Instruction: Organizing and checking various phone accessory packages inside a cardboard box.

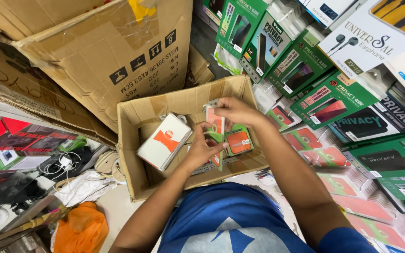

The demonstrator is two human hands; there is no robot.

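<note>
Both hands meet over an open brown cardboard box [137, 117] that sits in front of the person. The left hand [201, 149] is clenched around the lower part of a slim green and orange packet [215, 133], thumb on its face; the packet stands nearly upright above the middle of the box. The right hand [234, 111] pinches the top edge of the same packet between fingertips and thumb, near the box's far wall

Inside the box, against its left wall, leans a white flat pack with an orange patch [165, 140], tilted on its long edge. Just right of the held packet, toward the box's right wall, lies a green packet with an orange rectangle [239, 140], partly hidden by the right wrist

Beyond the box's far left corner stands a large brown carton [108, 51] with black handling symbols on its side and clear tape at its top. To the right of the box, overlapping rows of green rectangular packages [301, 63] with dark phone pictures spread outward, and flatter green and red packets [324, 157] lie nearer its right wall. A white carton showing earphones [366, 40] is at the far right. Left of the box lie white cables [64, 164], with an orange plastic bag [81, 229] nearer the person
</note>
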